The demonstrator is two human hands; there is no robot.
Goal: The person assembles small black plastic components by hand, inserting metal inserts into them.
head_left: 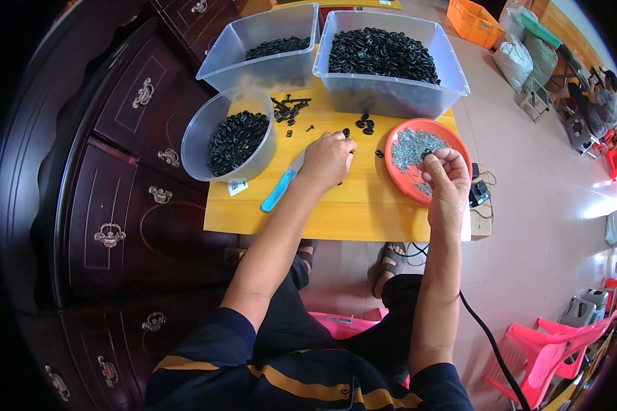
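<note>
My right hand is over the orange-red plate, finger and thumb pinching a small black plastic piece. Many small silvery metal pieces lie on that plate. My left hand rests knuckles up on the yellow table, fingers curled. What it holds, if anything, is hidden; a small black ring-like part shows at its fingertips. Beside the left wrist lies a knife with a turquoise handle, its blade partly under the hand. Several black oval pieces sit between the hands, farther back.
A round clear tub of black pieces stands at the left. Behind are two clear rectangular bins with more. Dark wooden drawers line the left side. A black cable and pink chairs are at the right; a person sits farther off.
</note>
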